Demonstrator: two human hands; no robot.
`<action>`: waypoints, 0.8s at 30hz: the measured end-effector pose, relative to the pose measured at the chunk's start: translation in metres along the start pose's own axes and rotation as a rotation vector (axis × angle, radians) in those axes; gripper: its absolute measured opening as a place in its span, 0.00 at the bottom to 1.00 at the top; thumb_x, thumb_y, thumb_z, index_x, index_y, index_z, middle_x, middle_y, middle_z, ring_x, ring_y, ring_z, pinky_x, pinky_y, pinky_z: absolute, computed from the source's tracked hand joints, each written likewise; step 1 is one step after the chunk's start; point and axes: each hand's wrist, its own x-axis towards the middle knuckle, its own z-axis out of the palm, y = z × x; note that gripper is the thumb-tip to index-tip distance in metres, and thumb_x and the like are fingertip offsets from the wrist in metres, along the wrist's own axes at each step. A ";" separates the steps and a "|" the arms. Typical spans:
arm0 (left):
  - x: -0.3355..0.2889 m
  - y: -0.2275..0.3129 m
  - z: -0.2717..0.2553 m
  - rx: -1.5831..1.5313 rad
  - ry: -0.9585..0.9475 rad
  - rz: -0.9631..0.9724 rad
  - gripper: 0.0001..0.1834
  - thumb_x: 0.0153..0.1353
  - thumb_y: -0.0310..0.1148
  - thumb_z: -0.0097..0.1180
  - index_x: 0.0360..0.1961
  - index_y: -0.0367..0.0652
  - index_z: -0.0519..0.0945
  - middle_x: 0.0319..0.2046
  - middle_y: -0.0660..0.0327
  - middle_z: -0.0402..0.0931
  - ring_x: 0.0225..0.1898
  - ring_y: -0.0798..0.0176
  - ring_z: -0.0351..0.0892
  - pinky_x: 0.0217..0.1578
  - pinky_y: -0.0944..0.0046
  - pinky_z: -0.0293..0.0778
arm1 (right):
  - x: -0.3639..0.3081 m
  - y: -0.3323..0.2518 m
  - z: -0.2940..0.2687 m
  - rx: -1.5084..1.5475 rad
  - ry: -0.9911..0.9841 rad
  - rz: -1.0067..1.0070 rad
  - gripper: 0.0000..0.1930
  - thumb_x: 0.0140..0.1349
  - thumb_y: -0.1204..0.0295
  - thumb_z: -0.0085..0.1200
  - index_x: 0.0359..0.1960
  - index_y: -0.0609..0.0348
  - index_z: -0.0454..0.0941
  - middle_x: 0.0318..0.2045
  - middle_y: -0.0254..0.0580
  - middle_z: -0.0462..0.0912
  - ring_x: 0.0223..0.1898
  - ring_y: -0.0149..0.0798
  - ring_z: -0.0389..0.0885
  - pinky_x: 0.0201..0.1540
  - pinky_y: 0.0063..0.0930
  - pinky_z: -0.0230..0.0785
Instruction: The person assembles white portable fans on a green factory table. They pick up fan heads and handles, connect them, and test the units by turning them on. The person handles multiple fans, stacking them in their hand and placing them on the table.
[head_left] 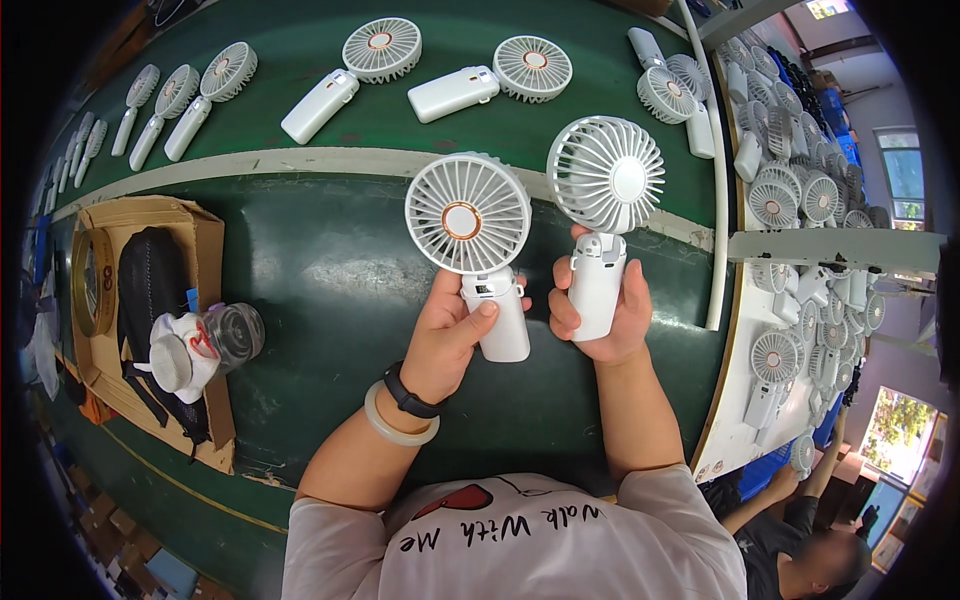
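Observation:
My left hand is closed round the handle of a white handheld fan, its thumb pressed on the handle below a small dark display. That fan's round grille, with an orange ring at its hub, faces up toward me. In my right hand is a second white handheld fan, held by its handle with the back of its head showing a plain white hub. Both fans stand upright side by side above the dark green bench, their heads close together but apart.
Several white fans lie on the green belt beyond a pale rail. An open cardboard box at left holds a black pouch; a clear jar is beside it. Many fans crowd the white table at right, near another person.

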 end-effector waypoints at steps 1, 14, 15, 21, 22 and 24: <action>0.000 0.001 0.000 0.002 -0.002 0.006 0.23 0.62 0.28 0.49 0.58 0.41 0.58 0.49 0.53 0.71 0.47 0.60 0.75 0.50 0.59 0.70 | 0.000 0.001 0.001 -0.003 0.005 0.000 0.34 0.64 0.45 0.36 0.65 0.50 0.50 0.41 0.49 0.69 0.23 0.38 0.68 0.23 0.31 0.64; 0.000 0.002 -0.003 0.030 0.043 0.034 0.24 0.62 0.29 0.48 0.59 0.42 0.57 0.49 0.52 0.69 0.47 0.56 0.74 0.48 0.54 0.73 | 0.003 0.006 0.001 0.015 0.040 0.002 0.35 0.65 0.42 0.24 0.62 0.56 0.56 0.41 0.52 0.73 0.28 0.42 0.73 0.29 0.33 0.67; -0.001 0.002 -0.004 0.026 0.048 0.036 0.24 0.62 0.29 0.48 0.59 0.42 0.57 0.49 0.52 0.69 0.47 0.56 0.74 0.48 0.53 0.73 | 0.003 0.008 0.001 0.028 0.071 -0.001 0.35 0.65 0.42 0.24 0.61 0.58 0.57 0.41 0.52 0.74 0.29 0.42 0.74 0.30 0.32 0.68; -0.005 0.005 -0.003 -0.072 0.049 0.051 0.27 0.60 0.26 0.51 0.60 0.43 0.56 0.50 0.53 0.69 0.48 0.58 0.75 0.48 0.56 0.73 | 0.000 0.017 0.011 -0.273 0.262 -0.009 0.23 0.60 0.67 0.54 0.55 0.59 0.63 0.40 0.39 0.76 0.40 0.32 0.78 0.41 0.30 0.75; -0.005 0.007 -0.004 -0.074 0.040 0.046 0.28 0.60 0.25 0.51 0.60 0.44 0.55 0.50 0.53 0.69 0.48 0.58 0.75 0.48 0.56 0.74 | 0.003 0.020 0.018 -0.298 0.300 -0.029 0.23 0.59 0.66 0.54 0.53 0.61 0.64 0.40 0.42 0.76 0.40 0.34 0.78 0.42 0.32 0.75; -0.007 0.009 -0.003 -0.077 0.029 0.030 0.30 0.59 0.23 0.51 0.60 0.47 0.53 0.50 0.53 0.69 0.49 0.57 0.74 0.46 0.54 0.76 | 0.005 0.022 0.022 -0.362 0.317 -0.054 0.22 0.59 0.68 0.54 0.53 0.62 0.64 0.40 0.43 0.77 0.41 0.35 0.78 0.42 0.33 0.75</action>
